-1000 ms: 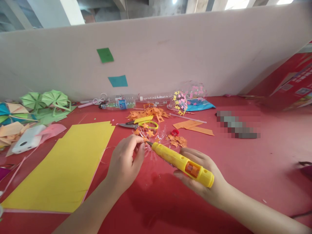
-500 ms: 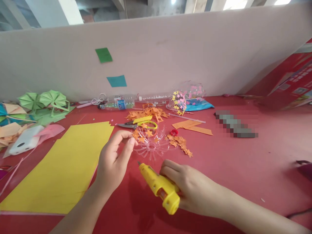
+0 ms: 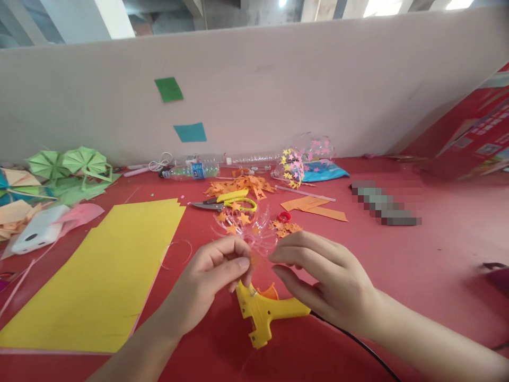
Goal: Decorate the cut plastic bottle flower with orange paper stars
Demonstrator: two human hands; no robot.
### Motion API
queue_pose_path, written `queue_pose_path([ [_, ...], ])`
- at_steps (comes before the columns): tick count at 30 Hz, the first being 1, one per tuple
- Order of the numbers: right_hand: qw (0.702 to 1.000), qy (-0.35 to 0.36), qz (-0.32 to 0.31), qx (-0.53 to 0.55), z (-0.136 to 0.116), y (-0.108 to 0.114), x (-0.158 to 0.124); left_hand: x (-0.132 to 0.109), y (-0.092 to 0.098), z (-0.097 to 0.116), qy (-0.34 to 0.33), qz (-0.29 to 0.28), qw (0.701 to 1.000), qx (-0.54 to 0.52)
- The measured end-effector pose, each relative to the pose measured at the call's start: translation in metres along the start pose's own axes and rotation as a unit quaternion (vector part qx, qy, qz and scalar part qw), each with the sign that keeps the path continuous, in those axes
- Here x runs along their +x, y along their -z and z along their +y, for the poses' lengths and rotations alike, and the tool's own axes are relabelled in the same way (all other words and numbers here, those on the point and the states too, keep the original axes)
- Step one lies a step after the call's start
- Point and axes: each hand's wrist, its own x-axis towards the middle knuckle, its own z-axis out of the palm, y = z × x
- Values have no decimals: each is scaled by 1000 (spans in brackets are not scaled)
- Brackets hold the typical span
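My left hand is closed in a pinch on a small orange paper star, which looks blurred. Facing it from the other side, my right hand is open, its fingers and thumb apart close to the star. Below both hands a yellow glue gun lies on its side on the red table, its nozzle partly behind my left fingers. Just beyond the hands sits a clear plastic bottle piece cut into splayed strips, with several orange stars on it. A small pile of orange stars lies behind my right hand.
Yellow paper sheets lie at left. Scissors, a yellow cutter, orange scraps and a red bottle ring lie further back. Plastic bottles line the wall. The gun's black cord passes under my right forearm.
My right hand has let go of the glue gun, which now lies on the table, and has come up beside the star. My left hand has moved right and nearer with the star.
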Motion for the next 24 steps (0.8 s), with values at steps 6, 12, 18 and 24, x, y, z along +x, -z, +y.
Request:
queue_pose_path([
  [6, 994, 96, -18, -52, -3, 1, 15, -1, -2, -1, 28, -21, 998, -52],
  [12, 981, 145, -17, -127, 1, 0, 9, -1, -2, -1, 53, -35, 995, -78],
  [18, 977, 160, -28, -140, -2, 3, 10, 0, -5, -3, 65, -37, 996, -54],
  [24, 981, 142, -15, -134, 0, 5, 8, -3, -5, 3, -4, 32, 992, 118],
])
